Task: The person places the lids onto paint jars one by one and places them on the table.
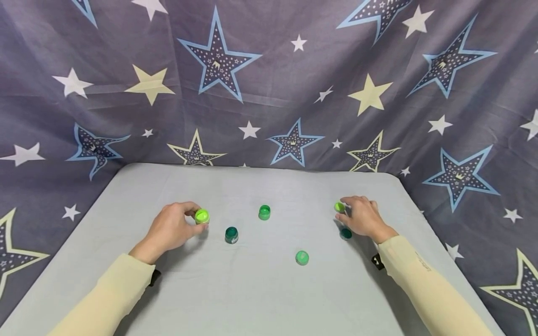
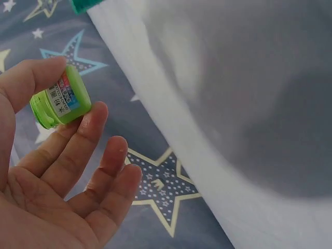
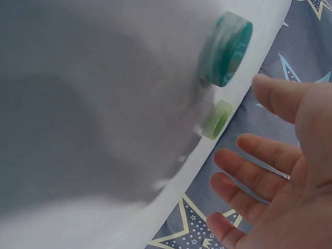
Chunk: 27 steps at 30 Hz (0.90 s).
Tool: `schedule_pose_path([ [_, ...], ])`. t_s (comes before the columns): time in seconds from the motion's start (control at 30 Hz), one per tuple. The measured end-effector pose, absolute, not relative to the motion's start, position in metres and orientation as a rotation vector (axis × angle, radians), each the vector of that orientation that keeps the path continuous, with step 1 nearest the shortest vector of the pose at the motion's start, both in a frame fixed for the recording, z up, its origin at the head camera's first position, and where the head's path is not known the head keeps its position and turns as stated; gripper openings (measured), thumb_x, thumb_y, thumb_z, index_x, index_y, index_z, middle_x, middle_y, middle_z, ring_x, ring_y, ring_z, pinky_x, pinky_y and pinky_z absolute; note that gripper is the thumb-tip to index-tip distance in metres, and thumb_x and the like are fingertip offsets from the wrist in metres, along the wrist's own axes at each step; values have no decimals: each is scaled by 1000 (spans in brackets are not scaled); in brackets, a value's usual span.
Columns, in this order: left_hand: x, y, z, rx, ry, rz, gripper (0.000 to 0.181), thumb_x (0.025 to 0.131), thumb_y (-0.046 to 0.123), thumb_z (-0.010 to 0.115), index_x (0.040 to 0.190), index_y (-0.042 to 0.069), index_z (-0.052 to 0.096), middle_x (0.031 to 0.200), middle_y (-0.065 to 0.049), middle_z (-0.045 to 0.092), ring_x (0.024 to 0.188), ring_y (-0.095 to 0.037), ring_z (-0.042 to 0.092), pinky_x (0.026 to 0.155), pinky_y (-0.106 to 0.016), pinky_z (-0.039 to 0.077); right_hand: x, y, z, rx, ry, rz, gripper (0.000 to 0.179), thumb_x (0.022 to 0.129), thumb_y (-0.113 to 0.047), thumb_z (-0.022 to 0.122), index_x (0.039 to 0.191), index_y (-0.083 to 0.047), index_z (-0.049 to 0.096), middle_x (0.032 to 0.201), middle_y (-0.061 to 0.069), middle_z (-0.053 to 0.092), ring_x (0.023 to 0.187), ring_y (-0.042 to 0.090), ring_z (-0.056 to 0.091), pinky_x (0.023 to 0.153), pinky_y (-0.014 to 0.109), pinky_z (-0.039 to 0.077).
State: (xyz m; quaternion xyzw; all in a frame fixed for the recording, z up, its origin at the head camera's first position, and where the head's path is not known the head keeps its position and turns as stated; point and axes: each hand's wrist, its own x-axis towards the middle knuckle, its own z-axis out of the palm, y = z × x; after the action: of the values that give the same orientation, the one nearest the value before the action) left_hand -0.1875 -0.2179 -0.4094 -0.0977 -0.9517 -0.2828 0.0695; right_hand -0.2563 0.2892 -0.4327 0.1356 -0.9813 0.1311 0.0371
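My left hand (image 1: 174, 224) pinches a small lime-green paint jar (image 1: 202, 216) between thumb and fingertips, above the left of the table. In the left wrist view the jar (image 2: 63, 98) shows a printed label, and the lower fingers are spread loosely. My right hand (image 1: 362, 215) is at the table's right side with its fingers apart and nothing held. Just beyond its fingertips lies a lime-green lid (image 1: 339, 206), and a dark green lid (image 1: 346, 234) sits below the thumb. The right wrist view shows the lime lid (image 3: 217, 120) and dark green lid (image 3: 226, 49) clear of the fingers.
An uncapped dark green jar (image 1: 231, 235) and an uncapped mid-green jar (image 1: 264, 213) stand near the middle of the white table (image 1: 201, 298). A mid-green lid (image 1: 302, 257) lies nearer the front. Star-patterned cloth (image 1: 269, 93) hangs behind the table and at its sides.
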Motion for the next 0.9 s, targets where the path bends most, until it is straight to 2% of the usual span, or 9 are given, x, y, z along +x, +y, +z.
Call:
schedule_pose_path([
  [0.17,-179,-211,-406,-298,-2851,-854,28,80,26,87,103,15,77,93,-1,72,87,-27,66,71,-39,48,-261,286,-430,392,-3041,385,53,94,-28,76,138,-2,62,139,24,59,124,45,53,94,60,35],
  [0.3,-173,-206,-402,-309,-2842,-866,28,78,25,88,102,16,78,92,1,72,90,-29,67,72,-40,49,-264,282,-430,373,-3067,368,51,94,-26,75,137,-3,63,139,24,59,124,44,53,95,60,35],
  [0.63,-163,-193,-397,-376,-2814,-869,26,76,24,90,98,20,79,87,9,70,93,-24,65,76,-40,48,-271,280,-433,348,-3090,284,43,94,-18,75,134,-7,67,126,19,67,108,38,57,86,55,37],
  [0.9,-158,-184,-394,-408,-2792,-886,26,75,22,91,98,19,79,87,9,69,96,-26,65,81,-44,49,-274,280,-436,369,-3070,292,35,92,-13,76,126,-7,70,115,16,71,105,38,59,82,54,37],
])
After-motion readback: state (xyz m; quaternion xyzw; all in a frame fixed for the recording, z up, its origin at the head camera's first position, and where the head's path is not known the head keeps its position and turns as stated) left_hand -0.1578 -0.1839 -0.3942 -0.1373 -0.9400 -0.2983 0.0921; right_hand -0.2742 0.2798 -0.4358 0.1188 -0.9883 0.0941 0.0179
